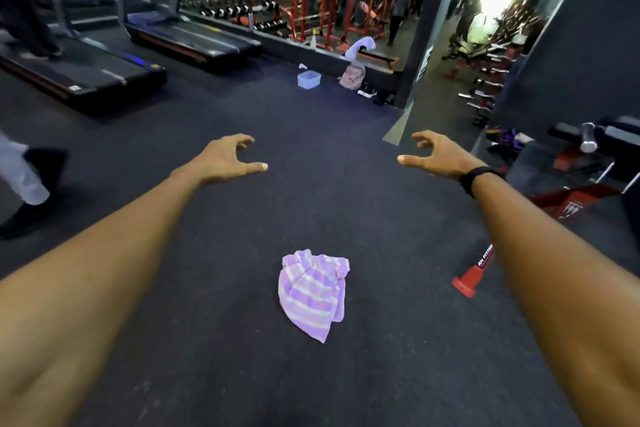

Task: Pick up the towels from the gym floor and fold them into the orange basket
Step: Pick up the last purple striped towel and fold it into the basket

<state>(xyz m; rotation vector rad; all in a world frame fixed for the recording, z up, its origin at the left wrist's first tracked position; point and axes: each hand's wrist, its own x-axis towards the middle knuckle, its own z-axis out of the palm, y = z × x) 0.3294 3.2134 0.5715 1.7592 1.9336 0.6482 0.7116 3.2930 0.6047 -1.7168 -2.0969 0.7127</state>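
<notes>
A crumpled purple towel with white stripes (313,295) lies on the dark gym floor, low in the middle of the view. Both my arms stretch forward above it. My left hand (227,158) hovers left of centre with loosely curled fingers and holds nothing. My right hand (438,156), with a black band on its wrist, mirrors it on the right and is also empty. Both hands are well beyond the towel and apart from it. No orange basket is in view.
Two treadmills (194,38) stand at the back left, a person on the nearer one (79,74). Another person's legs (24,180) are at the left edge. A pale blue tub (309,79) and pink bag (352,76) sit by the mirror. A red bench foot (472,274) juts in at right.
</notes>
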